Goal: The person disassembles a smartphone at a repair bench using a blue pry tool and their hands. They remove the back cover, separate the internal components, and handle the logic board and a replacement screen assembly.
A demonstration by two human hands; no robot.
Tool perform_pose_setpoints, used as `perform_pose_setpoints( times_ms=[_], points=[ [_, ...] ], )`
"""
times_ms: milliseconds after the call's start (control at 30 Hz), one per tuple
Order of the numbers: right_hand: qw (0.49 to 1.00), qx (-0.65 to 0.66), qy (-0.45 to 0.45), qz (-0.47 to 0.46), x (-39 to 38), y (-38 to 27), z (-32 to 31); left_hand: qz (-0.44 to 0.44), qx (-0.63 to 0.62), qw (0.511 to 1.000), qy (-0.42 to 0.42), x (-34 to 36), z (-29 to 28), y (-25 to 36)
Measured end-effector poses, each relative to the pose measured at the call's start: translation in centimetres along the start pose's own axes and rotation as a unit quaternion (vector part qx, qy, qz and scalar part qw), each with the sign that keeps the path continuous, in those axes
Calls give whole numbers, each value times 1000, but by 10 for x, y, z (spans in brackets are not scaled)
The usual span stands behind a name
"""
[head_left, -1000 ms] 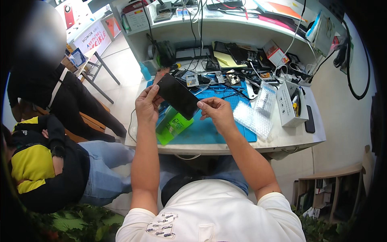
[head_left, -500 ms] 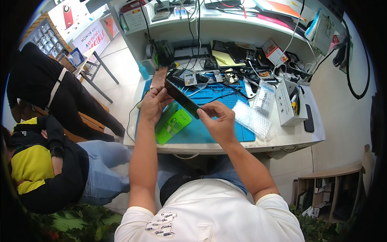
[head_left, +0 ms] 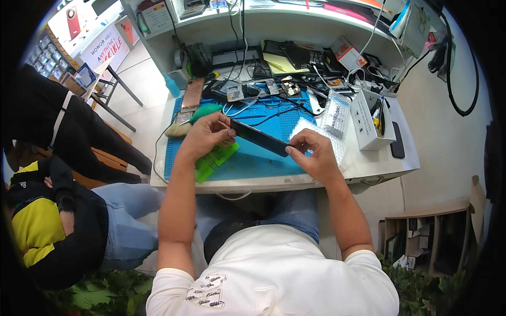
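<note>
Between my two hands is a thin, dark rectangular panel [head_left: 260, 138] shaped like a phone screen, tilted with its long edge toward me. My left hand [head_left: 208, 136] pinches its left end between thumb and fingers. At the lower right end, my right hand [head_left: 313, 151] grips it the same way. Below and behind my left hand lies a bright green packet [head_left: 217, 160]. A green rubber bulb blower [head_left: 205, 112] rests just beyond that hand. Left of it are a brush with pale bristles [head_left: 178, 130] and a flat copper-coloured piece [head_left: 192, 94].
A blue work mat [head_left: 253, 171] covers the bench middle. Phone parts, cables and a yellow paper [head_left: 284, 64] crowd its back. Bubble wrap [head_left: 332, 118], a white box of tools [head_left: 373, 124] and a black phone [head_left: 398, 140] are at right. Two people are at left.
The panel has turned flatter and come away from the copper-coloured piece. My left hand has shifted right relative to the bench, uncovering the blower and brush. The whole view has shifted slightly.
</note>
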State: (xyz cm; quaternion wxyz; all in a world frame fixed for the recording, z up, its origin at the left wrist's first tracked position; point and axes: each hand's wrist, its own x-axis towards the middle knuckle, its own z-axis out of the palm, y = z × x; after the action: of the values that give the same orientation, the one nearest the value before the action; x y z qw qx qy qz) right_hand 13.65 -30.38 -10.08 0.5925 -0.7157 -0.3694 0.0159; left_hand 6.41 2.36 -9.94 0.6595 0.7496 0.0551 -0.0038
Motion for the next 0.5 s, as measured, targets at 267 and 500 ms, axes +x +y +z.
perform_pose_setpoints(
  times_ms=[267,500],
  points=[
    [993,-81,-75,-33,13,-4,-26,-63,193,979,-12,0,15,-4],
    [993,-85,-78,-21,10,1,-29,168,160,973,10,-7,25,10]
  ],
)
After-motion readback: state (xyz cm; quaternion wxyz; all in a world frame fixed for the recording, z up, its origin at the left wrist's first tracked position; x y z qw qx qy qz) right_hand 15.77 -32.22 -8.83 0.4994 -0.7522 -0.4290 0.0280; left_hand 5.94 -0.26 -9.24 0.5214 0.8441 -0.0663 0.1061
